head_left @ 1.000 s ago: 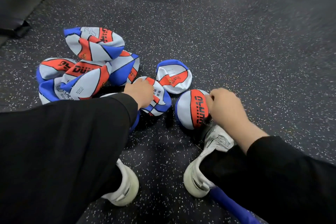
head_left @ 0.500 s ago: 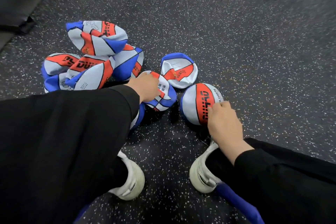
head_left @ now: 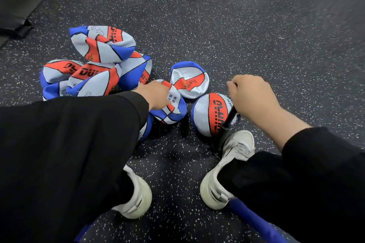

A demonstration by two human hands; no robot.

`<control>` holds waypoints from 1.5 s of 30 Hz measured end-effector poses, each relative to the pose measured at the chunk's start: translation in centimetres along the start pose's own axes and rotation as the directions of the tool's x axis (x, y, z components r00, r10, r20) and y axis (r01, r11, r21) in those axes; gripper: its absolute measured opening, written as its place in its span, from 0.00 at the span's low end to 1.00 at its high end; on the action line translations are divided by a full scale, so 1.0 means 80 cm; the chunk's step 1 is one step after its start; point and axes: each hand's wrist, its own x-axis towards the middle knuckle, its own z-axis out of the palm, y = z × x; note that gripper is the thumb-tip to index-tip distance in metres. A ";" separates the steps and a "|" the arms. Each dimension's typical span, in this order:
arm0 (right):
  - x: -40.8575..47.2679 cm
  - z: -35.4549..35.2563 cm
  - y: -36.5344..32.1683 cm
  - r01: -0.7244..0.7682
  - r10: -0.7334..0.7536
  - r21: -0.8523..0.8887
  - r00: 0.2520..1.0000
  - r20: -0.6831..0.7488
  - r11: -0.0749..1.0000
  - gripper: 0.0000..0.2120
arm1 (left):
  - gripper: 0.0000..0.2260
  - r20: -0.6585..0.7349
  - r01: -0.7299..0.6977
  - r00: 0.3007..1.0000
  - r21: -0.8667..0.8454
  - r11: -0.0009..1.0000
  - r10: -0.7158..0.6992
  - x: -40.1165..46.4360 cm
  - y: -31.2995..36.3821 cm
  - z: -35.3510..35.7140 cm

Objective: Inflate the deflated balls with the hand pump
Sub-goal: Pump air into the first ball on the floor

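On the speckled black rubber floor (head_left: 256, 45), heap of crumpled red-white-blue deflated balls (head_left: 94, 69); round inflated ball (head_left: 211, 114) beside white shoe (head_left: 235, 150). Right hand (head_left: 250, 92) fingers curled around black pump handle (head_left: 227, 122). Left hand (head_left: 156, 92) touches flattened ball (head_left: 171, 108), finger posture unclear.

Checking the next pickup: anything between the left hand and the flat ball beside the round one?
Nothing visible. The left hand already rests on that deflated ball, with no object between them. The right hand grips the pump at the inflated ball.
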 end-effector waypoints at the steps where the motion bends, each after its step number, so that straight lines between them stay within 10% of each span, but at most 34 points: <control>1: 0.000 -0.006 -0.002 0.023 -0.023 -0.026 1.000 0.005 0.999 0.14 | 0.15 -0.002 0.004 1.000 0.002 1.000 -0.004 0.001 0.001 0.000; 6: -0.037 0.059 -0.021 -0.084 0.094 0.095 0.990 -0.108 0.992 0.12 | 0.19 -0.018 0.021 1.000 -0.001 1.000 -0.021 0.003 0.000 0.006; 14: -0.066 0.157 -0.007 -0.049 0.033 0.116 0.990 0.138 0.992 0.05 | 0.18 0.000 0.018 1.000 -0.053 0.998 -0.018 0.000 -0.004 -0.002; 26: 0.007 -0.001 0.014 -0.082 0.075 0.137 0.996 0.057 0.987 0.11 | 0.22 0.053 0.061 0.997 -0.034 0.998 -0.059 0.016 -0.012 0.011; 31: -0.024 0.060 -0.006 -0.035 0.037 0.043 0.997 -0.063 0.998 0.06 | 0.22 0.008 0.047 0.999 -0.116 0.992 -0.047 0.023 -0.016 0.017; 41: -0.063 0.166 -0.004 0.128 -0.152 0.132 0.970 0.192 0.983 0.07 | 0.26 0.031 0.015 0.999 -0.196 0.980 -0.009 0.026 -0.019 0.016; 45: -0.051 0.122 0.010 -0.001 -0.012 0.068 0.983 0.183 0.998 0.09 | 0.26 0.038 -0.006 0.999 -0.100 0.995 0.010 0.020 -0.013 0.019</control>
